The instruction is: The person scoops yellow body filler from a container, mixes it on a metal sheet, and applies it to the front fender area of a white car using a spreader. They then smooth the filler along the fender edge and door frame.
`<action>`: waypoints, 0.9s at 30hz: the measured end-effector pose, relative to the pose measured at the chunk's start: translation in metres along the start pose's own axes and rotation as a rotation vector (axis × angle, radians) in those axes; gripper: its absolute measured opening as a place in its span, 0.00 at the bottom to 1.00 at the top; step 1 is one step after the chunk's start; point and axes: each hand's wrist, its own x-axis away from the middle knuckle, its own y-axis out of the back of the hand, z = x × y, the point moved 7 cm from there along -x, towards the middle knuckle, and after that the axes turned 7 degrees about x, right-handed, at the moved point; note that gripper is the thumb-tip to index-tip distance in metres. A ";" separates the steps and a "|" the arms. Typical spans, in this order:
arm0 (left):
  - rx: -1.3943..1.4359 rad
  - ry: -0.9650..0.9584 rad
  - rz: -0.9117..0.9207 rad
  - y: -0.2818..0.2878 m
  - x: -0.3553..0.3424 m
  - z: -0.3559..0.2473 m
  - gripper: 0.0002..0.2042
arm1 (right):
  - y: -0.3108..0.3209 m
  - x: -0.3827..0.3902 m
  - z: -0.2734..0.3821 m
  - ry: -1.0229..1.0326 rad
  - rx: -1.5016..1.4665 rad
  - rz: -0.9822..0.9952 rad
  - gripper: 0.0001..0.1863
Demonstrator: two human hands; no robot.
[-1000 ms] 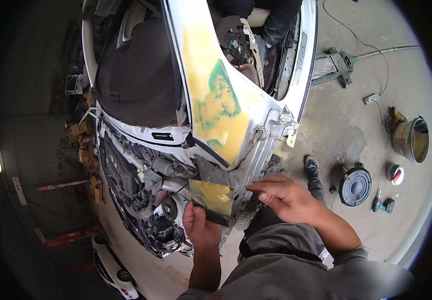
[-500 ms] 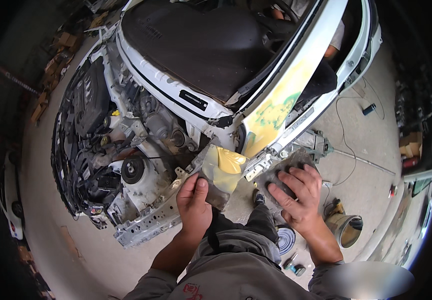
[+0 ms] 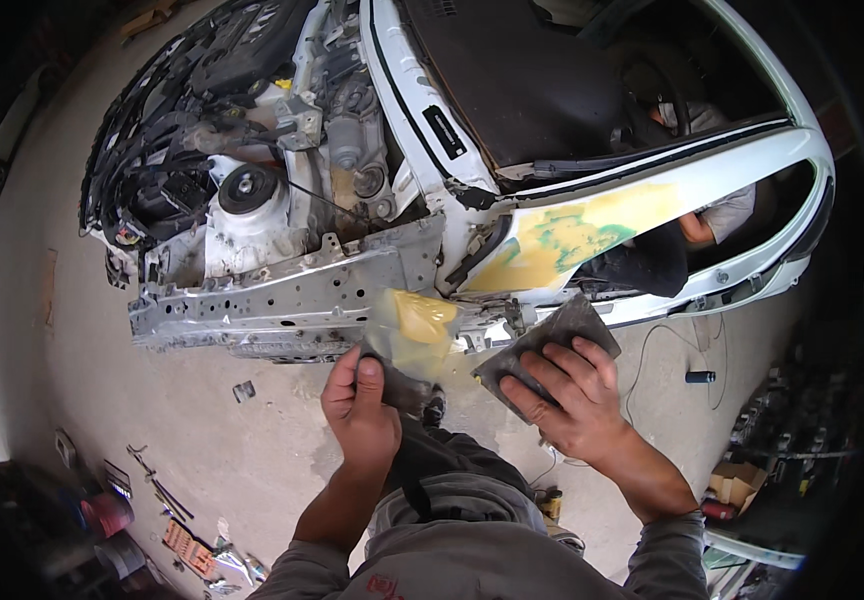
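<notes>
Between the thumb and fingers of my left hand [image 3: 364, 412] is a thin flat plate [image 3: 399, 384], its far part coated with smooth yellow filler paste [image 3: 420, 317]. My right hand [image 3: 574, 400] grips a dark, flat, rectangular spreader [image 3: 580, 328], fingers laid across its face. The two tools are apart, side by side in front of my waist. Just beyond them, the white car's windshield pillar [image 3: 742, 150] has a patch of yellow filler with green smears [image 3: 562, 238] at its base.
An exposed engine bay [image 3: 252, 130] fills the far left, with a bare metal rail [image 3: 302, 295] along its near side. Another person [image 3: 727, 215] sits inside the car. A cable and a dark cylinder [image 3: 700, 377] lie on the floor at right; tools and parts [image 3: 187, 545] lie lower left.
My view has turned, so the car now lies more crosswise and its pillar slants less steeply. Both hands keep their holds; the right-hand spreader has shifted slightly left and tilted.
</notes>
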 end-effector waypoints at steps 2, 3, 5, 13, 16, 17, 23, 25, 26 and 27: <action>0.023 -0.067 -0.125 0.040 0.003 -0.004 0.12 | -0.009 0.004 -0.007 0.069 0.057 0.011 0.19; 0.003 -0.077 -0.170 0.057 0.007 -0.004 0.12 | -0.015 0.002 -0.009 0.103 0.097 0.033 0.19; -0.015 -0.081 -0.257 0.091 0.020 0.003 0.13 | -0.034 -0.001 -0.017 0.182 0.211 0.053 0.19; -0.017 0.059 -0.412 0.171 0.090 0.072 0.13 | -0.089 -0.005 -0.033 0.322 0.392 0.070 0.19; -0.008 0.095 -0.386 0.166 0.095 0.078 0.12 | -0.102 -0.003 -0.033 0.335 0.408 0.054 0.20; -0.028 0.092 -0.384 0.166 0.097 0.079 0.11 | -0.104 -0.003 -0.033 0.337 0.421 0.046 0.20; -0.032 0.120 -0.391 0.169 0.101 0.088 0.11 | -0.115 -0.006 -0.033 0.345 0.407 0.020 0.20; -0.028 0.125 -0.392 0.168 0.102 0.092 0.12 | -0.119 -0.006 -0.036 0.343 0.405 0.031 0.21; -0.029 0.127 -0.389 0.166 0.102 0.092 0.12 | -0.121 -0.005 -0.037 0.338 0.402 0.045 0.21; -0.029 0.130 -0.385 0.165 0.102 0.093 0.12 | -0.123 -0.005 -0.039 0.332 0.398 0.060 0.21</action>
